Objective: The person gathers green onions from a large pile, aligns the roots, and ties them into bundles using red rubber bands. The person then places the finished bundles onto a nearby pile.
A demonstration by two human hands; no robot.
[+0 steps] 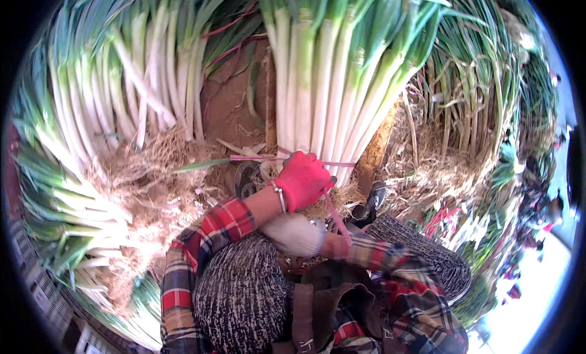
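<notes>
A bunch of leeks or large green onions [316, 88] stands upright before me, white stalks below and green leaves above. Pink tape [339, 164] runs across the stalks just above the roots. My left hand [304, 177], in a red glove, is closed on the tape against the front of the bunch. One tape end sticks out to the left, and another strip hangs down from the fist. Under my left forearm crosses my right hand [290, 235], in a white glove. It is blurred and its fingers are hidden, so its grip cannot be told.
More leeks [151, 79] stand at the left with tangled roots [160, 157]; others lie below them. A rusty post [377, 143] and a thinner one [270, 93] flank the bunch. Untrimmed bundles [471, 93] stand at right. Plastic crates [43, 280] edge the lower left. People are far right.
</notes>
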